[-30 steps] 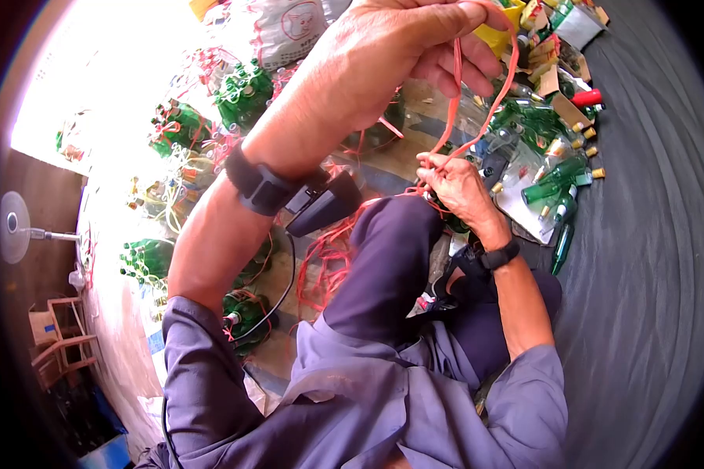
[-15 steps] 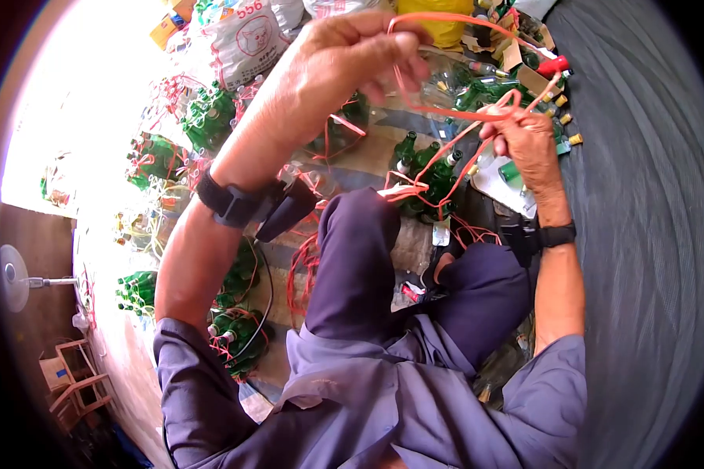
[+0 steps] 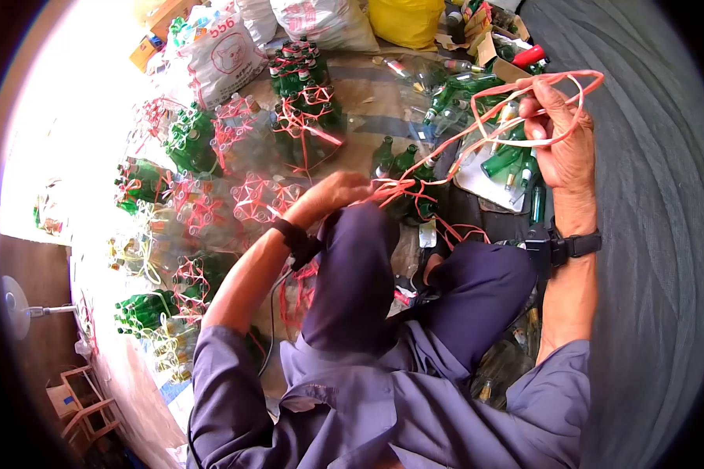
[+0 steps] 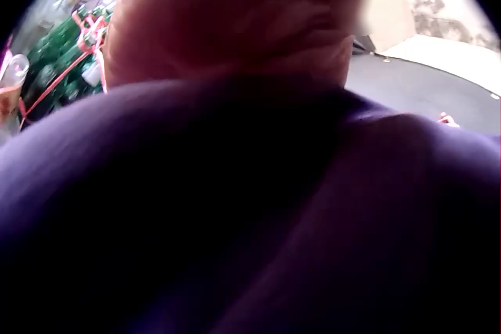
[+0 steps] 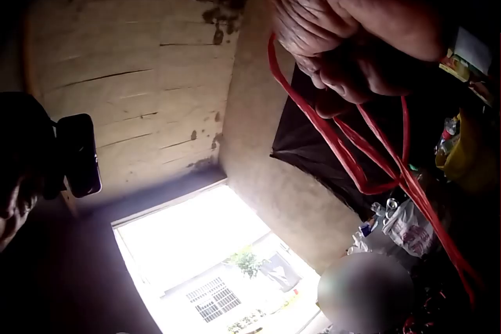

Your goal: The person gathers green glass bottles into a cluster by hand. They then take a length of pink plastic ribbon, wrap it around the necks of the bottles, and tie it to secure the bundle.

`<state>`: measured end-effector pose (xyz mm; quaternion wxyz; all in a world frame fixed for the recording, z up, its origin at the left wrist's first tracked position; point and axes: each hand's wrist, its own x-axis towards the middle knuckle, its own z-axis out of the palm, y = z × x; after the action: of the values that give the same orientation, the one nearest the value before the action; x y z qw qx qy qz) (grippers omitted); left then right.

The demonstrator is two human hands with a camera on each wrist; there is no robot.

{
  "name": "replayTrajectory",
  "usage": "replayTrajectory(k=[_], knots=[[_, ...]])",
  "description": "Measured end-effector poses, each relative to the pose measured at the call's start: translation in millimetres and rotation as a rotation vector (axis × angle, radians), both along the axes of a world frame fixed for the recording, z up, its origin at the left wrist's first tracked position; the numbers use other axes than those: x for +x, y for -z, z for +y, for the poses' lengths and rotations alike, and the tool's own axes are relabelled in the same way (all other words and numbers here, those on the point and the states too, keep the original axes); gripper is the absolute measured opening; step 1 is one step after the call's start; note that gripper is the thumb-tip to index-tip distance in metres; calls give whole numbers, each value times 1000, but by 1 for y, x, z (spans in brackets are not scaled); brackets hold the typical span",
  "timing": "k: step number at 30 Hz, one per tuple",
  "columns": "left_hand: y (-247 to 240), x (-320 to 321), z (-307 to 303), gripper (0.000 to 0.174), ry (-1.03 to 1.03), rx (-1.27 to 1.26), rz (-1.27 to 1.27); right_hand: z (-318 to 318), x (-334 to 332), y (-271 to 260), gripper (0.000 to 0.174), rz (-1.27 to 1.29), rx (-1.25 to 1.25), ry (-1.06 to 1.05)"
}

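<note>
My right hand (image 3: 565,144) is raised at the right, its thumb and fingers gripping large loops of pink-orange plastic twine (image 3: 395,187). In the right wrist view, red strands of twine (image 5: 427,210) hang from the curled fingers. The strands run down to a bundle of green glass bottles (image 3: 403,160) standing just beyond my knee, gathering at the bottle necks. My left hand (image 3: 340,190) is low above the knee, blurred, fingertips right at the gathered twine; I cannot tell whether they pinch it. The left wrist view shows mostly dark trousers (image 4: 235,193) and the hand's heel (image 4: 227,28).
Tied bundles of green bottles (image 3: 301,70) and clear bottles (image 3: 238,129) stand at the left and front. Loose bottles (image 3: 504,160) lie at the right beside a torn cardboard box (image 3: 489,51). White sacks (image 3: 219,59) and a yellow bag (image 3: 403,22) line the back.
My left hand has let go of the raised loop and come down to the twine at the bottle necks. My right hand has moved up and right, now with the loops.
</note>
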<state>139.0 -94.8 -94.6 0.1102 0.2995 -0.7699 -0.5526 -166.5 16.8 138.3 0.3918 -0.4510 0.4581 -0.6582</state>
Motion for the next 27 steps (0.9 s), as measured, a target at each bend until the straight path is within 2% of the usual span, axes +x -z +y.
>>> replayTrajectory(k=[1, 4, 5, 7, 9, 12, 13, 15, 19, 21, 22, 24, 25, 27], knots=[[0, 2, 4, 43, 159, -149, 52, -3, 3, 2, 24, 22, -23, 22], [44, -5, 2, 39, 252, -252, 84, -7, 5, 6, 23, 3, 1, -1], [62, -6, -1, 38, 279, -293, 172, -11, 3, 9, 23, -21, 13, -9], [62, -12, -3, 37, 305, -330, 261, -18, 1, 17, 23, -37, 2, -5], [56, -18, -8, 38, 511, -545, 280, -23, 0, 24, 24, -99, 17, 30], [48, -20, -7, 28, 516, -591, 246, -28, -9, 38, 25, -121, 44, 20], [50, -19, -5, 28, 516, -588, 242, -29, -10, 42, 26, -141, 68, 29], [56, -18, 0, 20, 375, -131, 130, -30, -14, 51, 26, -145, 91, 58], [62, -17, -1, 17, 315, 20, 91, -31, -29, 69, 28, -224, 85, 54], [56, -18, -5, 23, 463, -510, 73, -31, -34, 75, 27, -287, 93, 77], [52, -18, -1, 23, 466, -510, 70, -32, -36, 78, 27, -291, 91, 79], [43, -16, 16, 22, 72, 288, 121, -32, -40, 84, 26, -345, 86, 99], [37, -16, 19, 22, 75, 287, 115, -31, -41, 87, 26, -351, 85, 103], [19, -17, 23, 24, -144, 529, 194, -30, -41, 92, 25, -370, 80, 137]])
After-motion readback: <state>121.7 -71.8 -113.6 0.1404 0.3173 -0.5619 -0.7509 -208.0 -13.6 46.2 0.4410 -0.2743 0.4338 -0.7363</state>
